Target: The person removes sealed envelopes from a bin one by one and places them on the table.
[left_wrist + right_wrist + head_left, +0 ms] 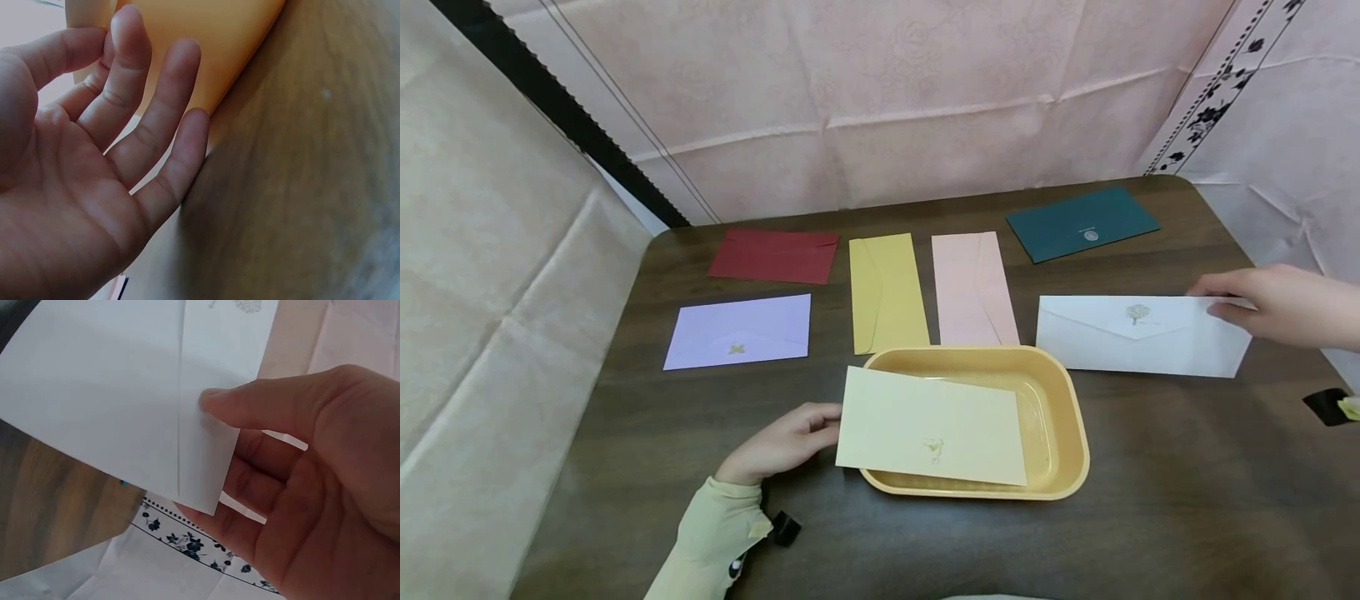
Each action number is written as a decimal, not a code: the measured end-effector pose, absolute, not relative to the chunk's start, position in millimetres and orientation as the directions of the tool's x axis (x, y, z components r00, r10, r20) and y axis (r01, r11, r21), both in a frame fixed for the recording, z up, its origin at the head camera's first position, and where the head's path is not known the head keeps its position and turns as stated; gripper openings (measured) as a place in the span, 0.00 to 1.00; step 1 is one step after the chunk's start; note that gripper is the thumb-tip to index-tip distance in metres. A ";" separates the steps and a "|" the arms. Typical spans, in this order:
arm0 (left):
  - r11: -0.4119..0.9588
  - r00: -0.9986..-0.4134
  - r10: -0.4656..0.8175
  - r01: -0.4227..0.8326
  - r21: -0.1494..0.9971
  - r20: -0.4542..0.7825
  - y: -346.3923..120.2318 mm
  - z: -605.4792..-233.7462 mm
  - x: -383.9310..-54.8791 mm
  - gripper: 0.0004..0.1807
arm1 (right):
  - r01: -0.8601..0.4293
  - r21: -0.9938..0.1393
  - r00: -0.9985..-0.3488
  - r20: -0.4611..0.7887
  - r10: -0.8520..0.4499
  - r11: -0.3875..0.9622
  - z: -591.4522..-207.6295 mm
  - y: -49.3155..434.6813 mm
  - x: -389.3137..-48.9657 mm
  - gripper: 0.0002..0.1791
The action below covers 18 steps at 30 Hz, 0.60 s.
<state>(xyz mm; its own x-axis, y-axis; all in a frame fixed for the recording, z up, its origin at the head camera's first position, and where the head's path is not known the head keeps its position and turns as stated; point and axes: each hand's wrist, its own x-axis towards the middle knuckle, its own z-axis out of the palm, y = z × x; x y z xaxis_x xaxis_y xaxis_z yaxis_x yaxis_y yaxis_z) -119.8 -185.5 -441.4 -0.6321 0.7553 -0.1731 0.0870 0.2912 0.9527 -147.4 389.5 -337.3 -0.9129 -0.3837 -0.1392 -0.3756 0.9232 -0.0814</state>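
My left hand (790,442) pinches the left edge of a cream envelope (925,425) between thumb and forefinger, its other fingers loosely bent in the left wrist view. A small gold print marks this envelope, which lies slanted over a yellow plastic tray (1060,442). At the right, my right hand (1273,304) grips a white envelope (1112,346) by its upper right part. The thumb (240,406) lies on the flap side and the fingers pass behind. A tree print shows on that flap.
Behind the tray lie a red envelope (775,256), a lilac envelope (745,329), a yellow envelope (887,292), a pink envelope (973,287) and a dark green envelope (1082,223). All rest on a dark wooden table (700,425). Pale patterned cloth (925,83) hangs around it.
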 end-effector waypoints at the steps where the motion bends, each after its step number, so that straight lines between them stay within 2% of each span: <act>1: 0.291 -0.634 0.754 0.087 0.953 -0.173 -185.5 -441.3 -119.9 0.15 | -0.371 -0.085 -0.911 -0.157 -0.381 0.925 -337.6 389.2 -149.3 0.12; 10: 0.323 -0.690 0.698 0.061 0.944 -0.194 -182.8 -441.7 -118.7 0.11 | -0.353 -0.127 -0.906 -0.202 -0.372 0.927 -350.7 392.8 -170.7 0.16; 18: 0.298 -0.689 0.700 0.048 0.953 -0.184 -179.1 -443.1 -117.0 0.12 | -0.322 -0.169 -0.906 -0.229 -0.355 0.932 -365.9 396.4 -199.4 0.20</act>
